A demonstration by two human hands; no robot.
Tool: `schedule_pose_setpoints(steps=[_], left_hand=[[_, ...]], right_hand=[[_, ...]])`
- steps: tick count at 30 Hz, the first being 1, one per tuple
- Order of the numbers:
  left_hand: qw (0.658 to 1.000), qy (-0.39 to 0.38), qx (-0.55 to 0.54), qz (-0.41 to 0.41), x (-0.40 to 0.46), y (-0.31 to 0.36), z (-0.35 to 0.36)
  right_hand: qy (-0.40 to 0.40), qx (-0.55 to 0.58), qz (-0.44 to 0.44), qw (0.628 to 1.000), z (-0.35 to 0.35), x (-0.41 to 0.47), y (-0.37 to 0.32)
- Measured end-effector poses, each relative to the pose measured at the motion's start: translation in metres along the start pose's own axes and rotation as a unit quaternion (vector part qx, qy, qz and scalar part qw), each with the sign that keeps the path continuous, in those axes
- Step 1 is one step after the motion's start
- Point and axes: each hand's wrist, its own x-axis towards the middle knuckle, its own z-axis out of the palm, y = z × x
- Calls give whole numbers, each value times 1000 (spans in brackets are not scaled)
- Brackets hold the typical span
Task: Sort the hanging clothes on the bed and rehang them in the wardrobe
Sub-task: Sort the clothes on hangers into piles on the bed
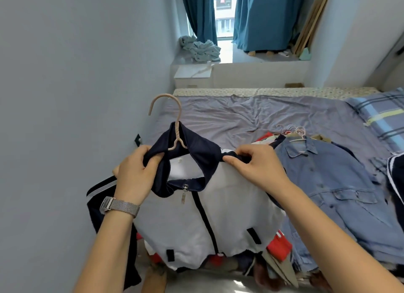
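We are holding a white and navy zip jacket (218, 222) up in front of us, over the near edge of the bed (240, 115). Our left hand (136, 172), with a mesh-band watch (119, 206) on its wrist, is pinching the left side of the navy collar between thumb and curled fingers, and our right hand (255, 163) is gripping the right side of the collar at the shoulder, fingers curled over the dark fabric. The jacket is hanging from a beige hanger (172, 126) whose hook is rising above the collar, pointing left. The zip is closed up to the collar, with the metal pull dangling just below it, and a navy sleeve with white stripes is hanging down at our left. Beneath the jacket's hem, a heap of clothes (277, 249) is lying on the bed, red and dark pieces showing. Just to the right of it, a blue denim shirt (332, 183) is lying flat on its hanger, with a cluster of other hanger hooks (293, 130) beside its collar. Further back, the purple-grey sheet is lying wrinkled, and a blue plaid pillow (380, 115) is resting at the far right. Beyond the bed, a crumpled pale blue cloth (201, 48) is sitting on the window ledge, between teal curtains (262, 17).
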Motion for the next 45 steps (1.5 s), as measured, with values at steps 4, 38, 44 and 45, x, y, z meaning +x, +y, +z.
schedule_pose_setpoints(steps=[4, 38, 44, 45], left_hand=[[999, -27, 32, -1, 33, -20, 12], [968, -235, 33, -76, 316, -248, 286], [937, -342, 38, -52, 259, -195, 345], [930, -364, 37, -46, 251, -181, 356]], right_hand=[[-21, 2, 46, 999, 28, 16, 6], [-334, -232, 167, 898, 306, 269, 203], [-327, -260, 292, 860, 212, 196, 310], [-317, -257, 314, 857, 189, 187, 327]])
